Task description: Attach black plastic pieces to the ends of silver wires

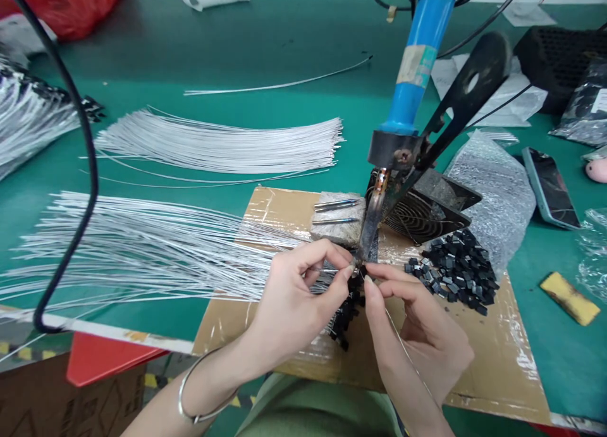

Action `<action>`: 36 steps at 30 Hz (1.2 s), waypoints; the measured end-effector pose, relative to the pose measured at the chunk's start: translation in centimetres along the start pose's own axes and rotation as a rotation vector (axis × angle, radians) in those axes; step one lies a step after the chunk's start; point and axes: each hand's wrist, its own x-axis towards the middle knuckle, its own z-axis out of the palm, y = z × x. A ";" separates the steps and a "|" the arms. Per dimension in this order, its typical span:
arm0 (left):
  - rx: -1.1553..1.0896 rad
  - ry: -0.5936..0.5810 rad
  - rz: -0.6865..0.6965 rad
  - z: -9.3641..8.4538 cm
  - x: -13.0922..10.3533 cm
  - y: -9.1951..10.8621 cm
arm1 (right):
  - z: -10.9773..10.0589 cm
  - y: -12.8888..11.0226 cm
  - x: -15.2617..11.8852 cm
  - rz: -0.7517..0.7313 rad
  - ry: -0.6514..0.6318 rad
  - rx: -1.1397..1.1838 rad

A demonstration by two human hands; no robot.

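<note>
My left hand is closed in a pinch on a white wire just below the tip of a blue-handled soldering iron. The iron hangs tip-down in a black metal holder. Close beside it on the right, my right hand pinches a thin solder wire, which trails down across the palm. Both sets of fingertips meet at the iron's tip, and the joint between them is mostly hidden. Beneath my hands lies a bundle of white wires, with black ends showing.
Loose black connectors are heaped on the cardboard. Behind stand a small fan and a block with spare tips. Another white wire bundle lies farther back. A phone and yellow sponge are right; a black cable loops left.
</note>
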 end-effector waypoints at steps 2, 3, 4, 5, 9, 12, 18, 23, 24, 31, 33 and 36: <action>0.004 -0.001 0.002 -0.1 0.0 0.0 | -0.1 0.0 0.0 -0.015 -0.022 -0.016; 0.004 0.000 0.005 -0.1 0.0 0.0 | -0.1 0.1 0.1 -0.020 -0.027 -0.022; 0.003 0.000 0.007 -0.1 0.0 -0.1 | -0.1 0.1 0.1 -0.024 -0.028 -0.024; 0.004 -0.001 0.009 -0.1 0.0 -0.1 | -0.2 0.2 0.1 -0.024 -0.024 -0.023; 0.007 -0.006 0.004 0.0 -0.1 -0.2 | -0.2 0.3 0.0 -0.019 -0.031 -0.018; 0.009 -0.009 -0.007 0.1 -0.1 -0.1 | -0.1 0.3 0.0 -0.004 -0.030 -0.012; 0.002 -0.011 -0.005 0.1 0.0 0.1 | 0.1 0.0 0.1 0.023 0.008 0.003; -0.006 -0.002 0.000 0.1 0.0 0.2 | 0.1 0.0 0.0 0.033 0.001 0.005; -0.006 0.000 0.003 0.1 0.0 0.2 | 0.0 0.0 0.0 0.030 -0.004 0.004; -0.001 0.001 0.004 0.2 -0.1 0.0 | -0.1 0.4 -0.2 0.007 -0.009 0.011; 0.002 0.001 0.006 0.1 -0.2 0.0 | -0.1 0.4 -0.3 0.004 -0.008 0.013; -0.001 0.006 0.025 0.1 -0.2 -0.1 | -0.1 0.6 -0.4 -0.004 -0.014 0.005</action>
